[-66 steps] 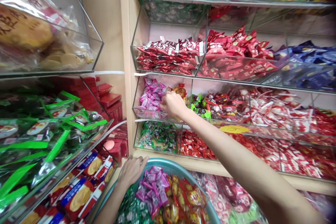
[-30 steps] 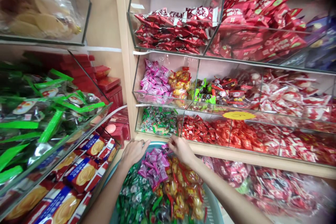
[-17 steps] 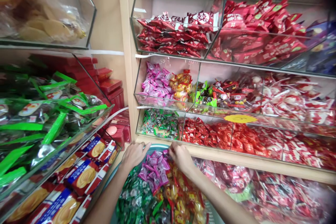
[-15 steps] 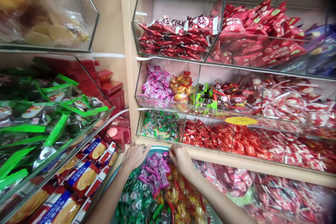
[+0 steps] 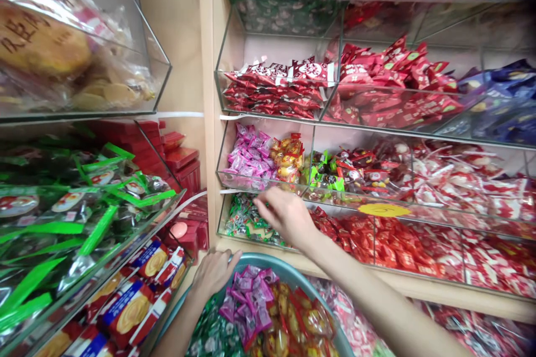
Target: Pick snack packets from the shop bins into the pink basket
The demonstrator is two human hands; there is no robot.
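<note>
My left hand [image 5: 215,270] grips the rim of a teal basin [image 5: 312,284], thumb over the edge. In the basin lie green-wrapped sweets [image 5: 213,323], a heap of purple-wrapped candies [image 5: 250,304] and gold-and-red wrapped sweets [image 5: 288,318]. My right hand [image 5: 288,215] is raised above the basin, before the low shelf bin of small green-wrapped candies [image 5: 242,217]. Its fingers are loosely bent and point left, and nothing shows in them. Just above it, a clear bin holds purple candies [image 5: 249,153] beside gold ones [image 5: 287,156].
Clear bins of red packets [image 5: 276,89] and red-and-white sweets [image 5: 452,167] fill the right shelves. A yellow tag [image 5: 384,210] hangs on a bin edge. On the left are green-edged packets [image 5: 100,228] and wrapped biscuits [image 5: 129,312]. A wooden upright [image 5: 208,67] divides the shelves.
My right hand has left the basin rim and moved up to the front of the low bins. My left hand stays on the rim. The view has tilted up a little.
</note>
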